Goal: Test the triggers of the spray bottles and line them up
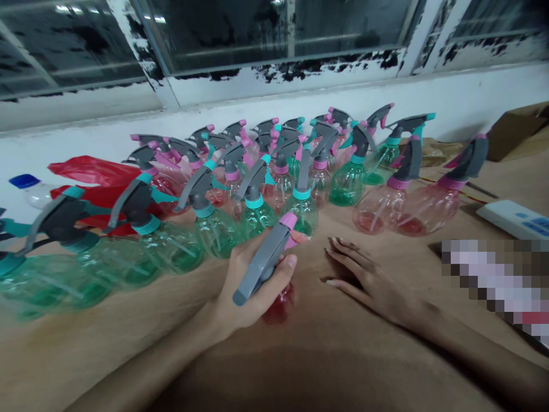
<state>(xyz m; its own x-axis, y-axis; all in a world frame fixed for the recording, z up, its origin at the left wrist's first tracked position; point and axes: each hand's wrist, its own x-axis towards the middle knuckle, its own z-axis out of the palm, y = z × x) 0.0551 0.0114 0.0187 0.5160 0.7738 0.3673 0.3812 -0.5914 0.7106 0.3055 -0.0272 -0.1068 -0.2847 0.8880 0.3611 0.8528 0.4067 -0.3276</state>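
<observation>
My left hand point(249, 286) is closed around a pink spray bottle point(281, 306) with a grey trigger head point(263, 260) and a pink nozzle; the bottle stands on the brown table point(128, 337) close in front of me. My right hand point(364, 277) lies flat on the table just right of the bottle, fingers stretched out and apart, holding nothing. Behind both hands stand several more spray bottles, green ones point(214, 229) to the left and middle, pink ones point(377, 206) to the right.
A red plastic bag point(86, 171) and a blue-capped bottle point(30, 189) lie at the left by the white wall. At the right are a white device with blue buttons point(514, 220), a cardboard box point(514, 129) and a blurred-out patch.
</observation>
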